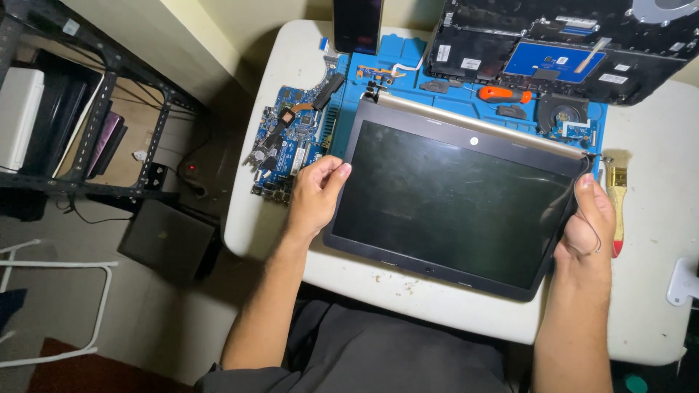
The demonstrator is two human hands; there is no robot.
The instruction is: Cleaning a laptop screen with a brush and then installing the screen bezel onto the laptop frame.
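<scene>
While both hands gripped its side edges, a detached laptop display panel with a dark glossy screen and black bezel [455, 200] lay tilted across the near middle of a white table [648, 306], its far edge over a blue silicone repair mat [408, 62]. A brushed metal hinge strip [473, 124] ran along the panel's far edge. The left hand [314, 196] pinched the panel's left edge, thumb on the screen side and fingers curled behind. The right hand [586, 225] clasped the right edge near the far corner, thumb on the bezel, with a thin black cable [593, 233] looping over it.

Just left of the panel, a blue printed circuit board with a black heat pipe [291, 138] rested partly on the mat. Beyond the panel lay an orange-handled screwdriver [504, 93], a small black round cooling fan [562, 113] and an opened black laptop base shell [553, 51]. A yellow-handled brush with a red tip [617, 207] lay beside the right hand. Left of the table stood a black metal shelving rack [102, 109], and a dark grey box [167, 240] sat on the floor.
</scene>
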